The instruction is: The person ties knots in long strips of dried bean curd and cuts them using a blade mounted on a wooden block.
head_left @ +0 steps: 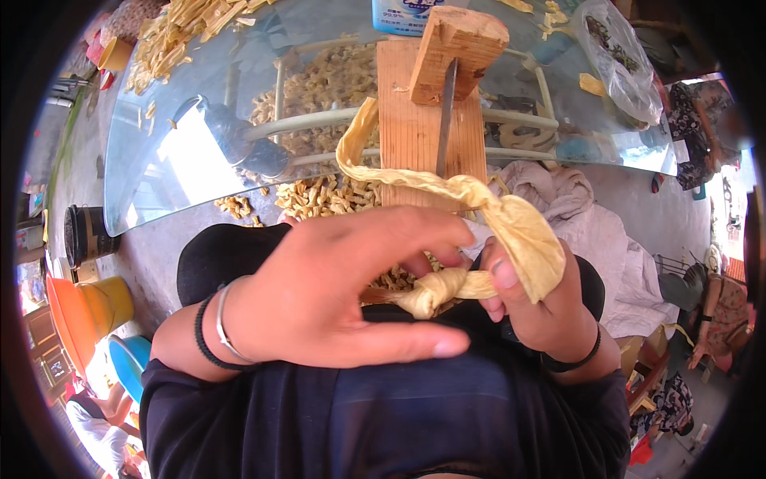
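Pinching a pale yellow strip (511, 231) of soft, sheet-like stuff, both hands work close to the person's chest. The left hand (335, 295) has its thumb stretched flat along the bottom and its fingers curled over, their tips pressed on the twisted, knotted end of the strip (435, 289). The right hand (542, 307) sits just beside it, touching the same knot, thumb and fingers closed on the strip, whose wide folded part drapes over the back of its fingers. A silver bangle and a black band ring the left wrist; a black band rings the right one.

Beyond the fingers, the strip rises and loops up to the left over a wooden board (415, 136) that stands ahead of the hands. A wooden block (459, 52) sits on top of the board's far end, and a thin metal blade (445, 120) runs down from it toward the strip.

Farther out lies a glass table (175, 88), with heaps of small yellow knotted pieces (327, 88) seen through it and more cut pieces (171, 36) at its far left. To the left of the left hand, on the floor, stand a yellow bucket (108, 303) and a blue basin (132, 363).
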The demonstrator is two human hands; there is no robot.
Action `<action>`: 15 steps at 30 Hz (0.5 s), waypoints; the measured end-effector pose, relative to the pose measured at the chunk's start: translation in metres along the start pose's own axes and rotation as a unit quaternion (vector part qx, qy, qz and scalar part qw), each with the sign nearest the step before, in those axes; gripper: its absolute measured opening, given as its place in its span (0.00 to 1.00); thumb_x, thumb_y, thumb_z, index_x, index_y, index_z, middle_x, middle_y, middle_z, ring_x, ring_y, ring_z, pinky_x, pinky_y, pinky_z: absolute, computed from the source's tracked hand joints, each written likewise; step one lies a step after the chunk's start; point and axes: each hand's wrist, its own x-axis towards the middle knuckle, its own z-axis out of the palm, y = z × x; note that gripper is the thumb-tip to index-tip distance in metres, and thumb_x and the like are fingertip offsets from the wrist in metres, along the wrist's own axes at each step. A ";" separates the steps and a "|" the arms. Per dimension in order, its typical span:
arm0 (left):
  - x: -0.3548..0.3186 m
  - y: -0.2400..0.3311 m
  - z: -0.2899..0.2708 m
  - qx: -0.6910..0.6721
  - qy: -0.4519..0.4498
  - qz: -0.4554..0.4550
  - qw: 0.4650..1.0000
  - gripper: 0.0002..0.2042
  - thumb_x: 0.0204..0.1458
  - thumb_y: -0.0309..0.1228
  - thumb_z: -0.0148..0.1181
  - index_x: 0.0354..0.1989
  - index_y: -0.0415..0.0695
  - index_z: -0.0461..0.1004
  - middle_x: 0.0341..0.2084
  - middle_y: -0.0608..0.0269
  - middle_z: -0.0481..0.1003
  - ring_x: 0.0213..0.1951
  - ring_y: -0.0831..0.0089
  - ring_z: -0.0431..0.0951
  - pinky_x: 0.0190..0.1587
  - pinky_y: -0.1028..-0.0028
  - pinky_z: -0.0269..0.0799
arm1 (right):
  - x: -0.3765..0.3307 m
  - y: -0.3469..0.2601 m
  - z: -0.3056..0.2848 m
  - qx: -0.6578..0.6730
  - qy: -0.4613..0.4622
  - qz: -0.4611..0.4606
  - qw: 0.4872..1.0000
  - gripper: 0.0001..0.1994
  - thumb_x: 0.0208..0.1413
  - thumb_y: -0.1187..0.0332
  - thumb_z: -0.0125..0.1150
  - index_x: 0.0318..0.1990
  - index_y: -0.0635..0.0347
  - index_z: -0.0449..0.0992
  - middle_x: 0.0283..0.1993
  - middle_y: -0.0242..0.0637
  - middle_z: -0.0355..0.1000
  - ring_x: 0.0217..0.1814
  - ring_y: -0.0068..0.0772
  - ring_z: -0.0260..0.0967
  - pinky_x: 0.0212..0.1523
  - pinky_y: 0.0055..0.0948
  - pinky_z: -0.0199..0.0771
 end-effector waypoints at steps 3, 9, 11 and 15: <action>0.000 -0.006 0.007 0.005 -0.006 0.045 0.999 0.13 0.48 0.25 0.69 0.41 0.38 0.76 0.33 0.55 0.78 0.33 0.63 0.80 0.34 0.72 0.75 | 0.002 -0.003 0.002 0.024 -0.004 0.030 0.999 0.08 0.63 0.68 0.57 0.35 0.65 0.74 0.18 0.29 0.70 0.16 0.18 0.67 0.18 0.21 0.65; -0.012 -0.001 -0.007 -0.032 0.015 -0.023 0.999 0.06 0.50 0.20 0.63 0.34 0.37 0.73 0.29 0.54 0.78 0.27 0.70 0.77 0.29 0.75 0.70 | -0.003 -0.005 0.006 0.101 0.089 0.058 0.989 0.18 0.67 0.62 0.49 0.53 0.70 0.65 0.19 0.28 0.62 0.13 0.17 0.56 0.16 0.19 0.57; -0.018 -0.001 -0.017 -0.008 0.016 -0.039 0.999 0.06 0.49 0.20 0.64 0.34 0.38 0.73 0.28 0.54 0.78 0.25 0.73 0.75 0.27 0.78 0.67 | -0.004 -0.001 0.004 0.137 0.123 0.056 0.981 0.19 0.67 0.63 0.49 0.57 0.70 0.64 0.19 0.27 0.61 0.13 0.16 0.56 0.15 0.18 0.58; -0.017 -0.005 -0.018 0.015 0.054 0.030 0.998 0.13 0.47 0.23 0.67 0.39 0.39 0.70 0.26 0.57 0.76 0.28 0.72 0.76 0.36 0.72 0.73 | 0.005 -0.007 0.001 0.196 0.016 0.180 0.964 0.12 0.63 0.65 0.56 0.45 0.67 0.73 0.21 0.29 0.68 0.17 0.17 0.63 0.17 0.20 0.63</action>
